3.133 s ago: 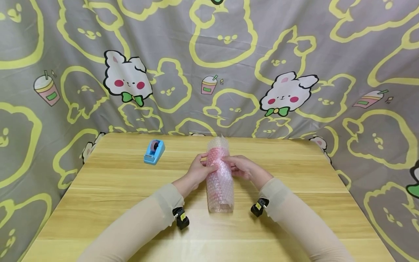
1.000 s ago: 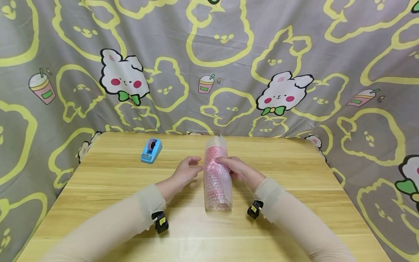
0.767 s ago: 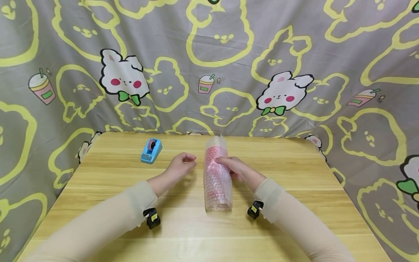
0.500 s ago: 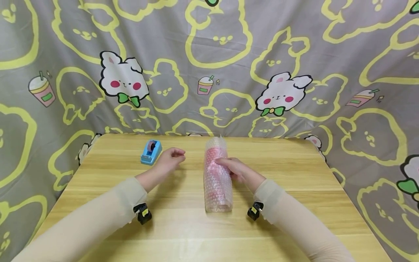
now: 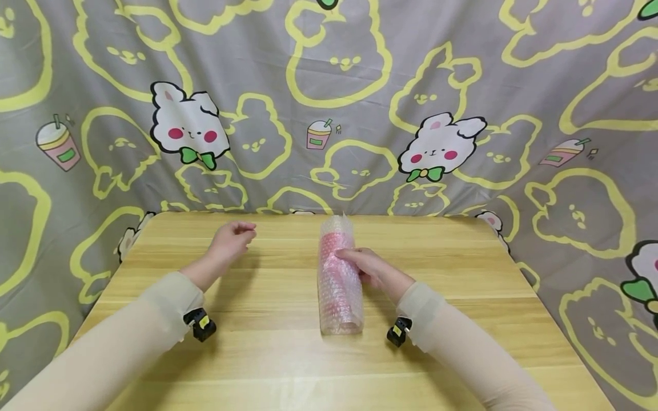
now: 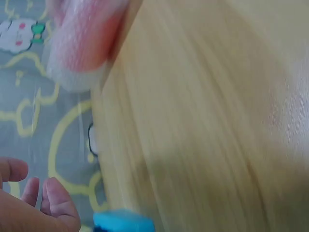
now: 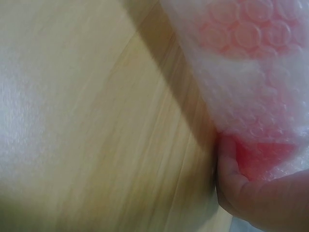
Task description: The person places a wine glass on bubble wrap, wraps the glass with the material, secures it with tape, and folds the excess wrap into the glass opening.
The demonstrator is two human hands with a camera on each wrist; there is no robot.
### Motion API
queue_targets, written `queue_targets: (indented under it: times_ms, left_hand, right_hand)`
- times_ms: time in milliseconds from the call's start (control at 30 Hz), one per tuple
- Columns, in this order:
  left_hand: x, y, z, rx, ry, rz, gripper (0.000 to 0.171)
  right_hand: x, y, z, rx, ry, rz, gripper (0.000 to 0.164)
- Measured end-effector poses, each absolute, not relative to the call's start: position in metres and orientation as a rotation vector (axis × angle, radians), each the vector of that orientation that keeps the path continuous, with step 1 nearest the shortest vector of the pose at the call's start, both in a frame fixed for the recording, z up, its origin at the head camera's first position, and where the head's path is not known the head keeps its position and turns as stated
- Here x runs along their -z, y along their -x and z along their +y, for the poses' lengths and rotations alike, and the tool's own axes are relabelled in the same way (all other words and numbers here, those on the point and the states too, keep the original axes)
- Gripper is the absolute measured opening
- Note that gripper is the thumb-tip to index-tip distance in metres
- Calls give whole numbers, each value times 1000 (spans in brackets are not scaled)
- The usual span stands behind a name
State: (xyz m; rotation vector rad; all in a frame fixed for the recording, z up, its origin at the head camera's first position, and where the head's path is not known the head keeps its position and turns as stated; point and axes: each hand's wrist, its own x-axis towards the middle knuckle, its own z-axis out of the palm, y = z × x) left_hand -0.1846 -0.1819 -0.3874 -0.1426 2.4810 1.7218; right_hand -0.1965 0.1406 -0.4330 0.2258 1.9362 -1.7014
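A pink-and-clear roll of bubble wrap (image 5: 340,297) lies lengthwise on the wooden table, with something pink or red showing through it. My right hand (image 5: 375,269) grips its right side, thumb laid across the top. The right wrist view shows the fingers (image 7: 229,166) bent against the wrap's edge. My left hand (image 5: 229,244) is in the air over the table's left rear, fingers loosely bent and holding nothing. Near it in the left wrist view is the tape dispenser (image 6: 124,221), only its blue edge showing; in the head view the hand and arm hide it.
The wooden table (image 5: 288,365) reaches back to a grey curtain (image 5: 277,74) with yellow outlines and rabbit faces, which hangs behind it and along both sides. A small black camera is strapped to each wrist.
My left hand has let go of the bubble wrap roll and moved left, covering the blue tape dispenser in the head view. The right hand has kept its grip and the roll lies still.
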Motion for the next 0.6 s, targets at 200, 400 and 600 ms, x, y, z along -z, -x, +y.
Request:
queue_targets:
  times_ms: [200, 400, 600]
  left_hand:
    - [389, 188, -199, -1580, 228, 2676, 40]
    - [393, 189, -208, -1540, 257, 2694, 39]
    - [398, 193, -216, -1527, 292, 2706, 39]
  right_hand:
    - [432, 198, 140, 1699, -238, 1935, 62]
    - [431, 198, 141, 1683, -229, 1942, 63]
    - [433, 198, 142, 1681, -221, 1939, 60]
